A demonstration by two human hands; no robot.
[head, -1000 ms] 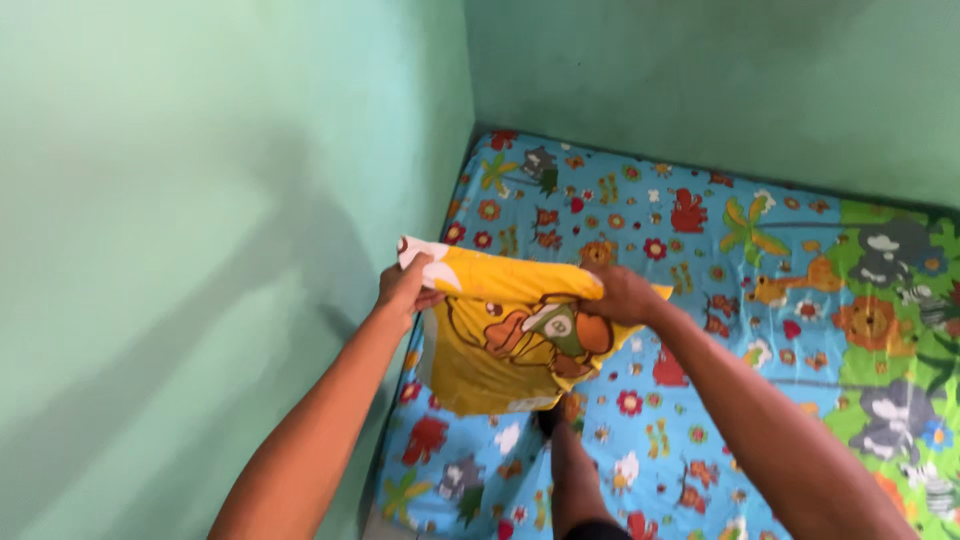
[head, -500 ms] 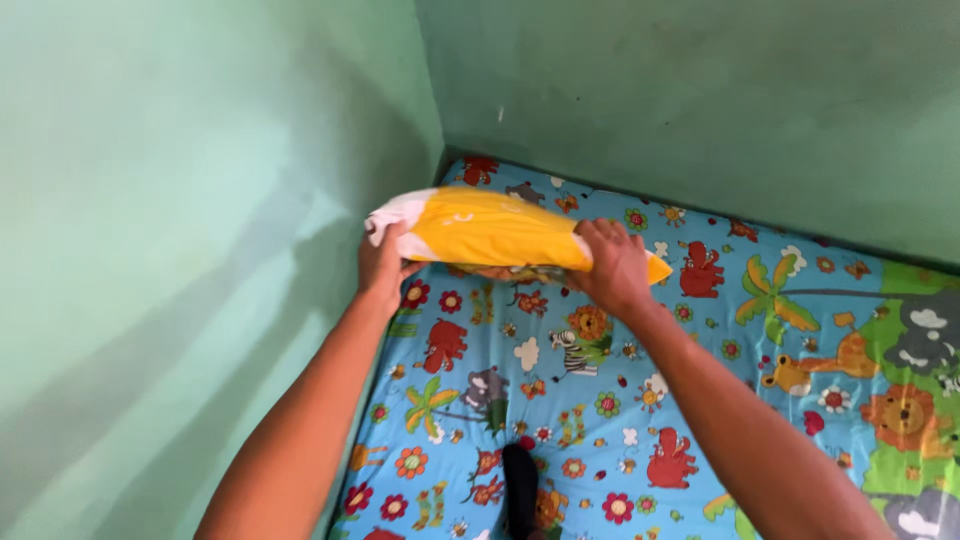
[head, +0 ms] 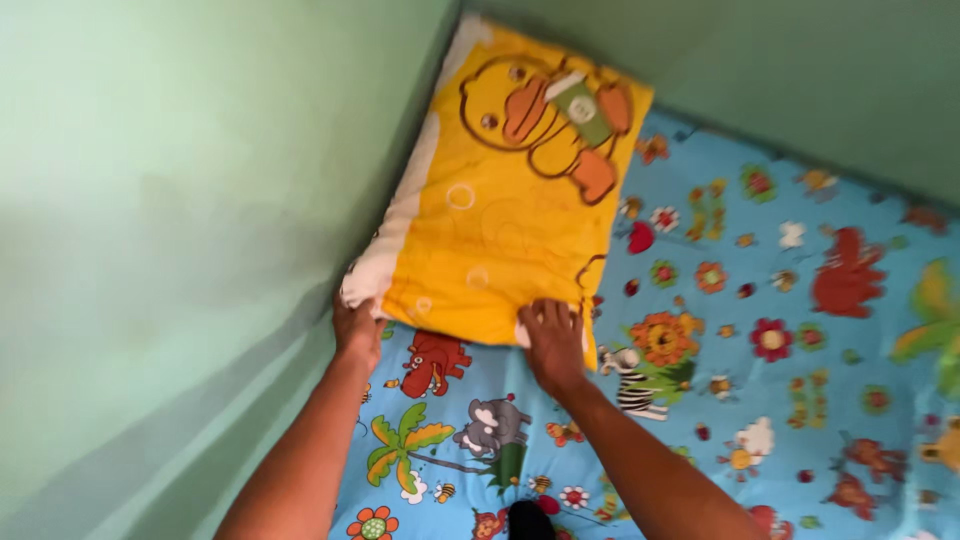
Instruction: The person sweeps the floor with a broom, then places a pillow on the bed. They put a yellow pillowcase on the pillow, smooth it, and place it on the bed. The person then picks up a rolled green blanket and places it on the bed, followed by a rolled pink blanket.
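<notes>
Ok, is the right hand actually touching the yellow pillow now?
Touching. The head view shows the right hand with its fingers lying flat on the near edge of the yellow pillow.

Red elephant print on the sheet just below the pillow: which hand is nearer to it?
Left. The left hand grips the yellow pillow's near corner right beside the red elephant print; the right hand presses the pillow's near edge farther right.

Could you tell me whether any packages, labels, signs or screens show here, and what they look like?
No packages, labels, signs or screens show.
Only printed fabric: a yellow pillow with an orange cartoon duck, lying in the corner, and a blue bedsheet with animals and flowers.
</notes>
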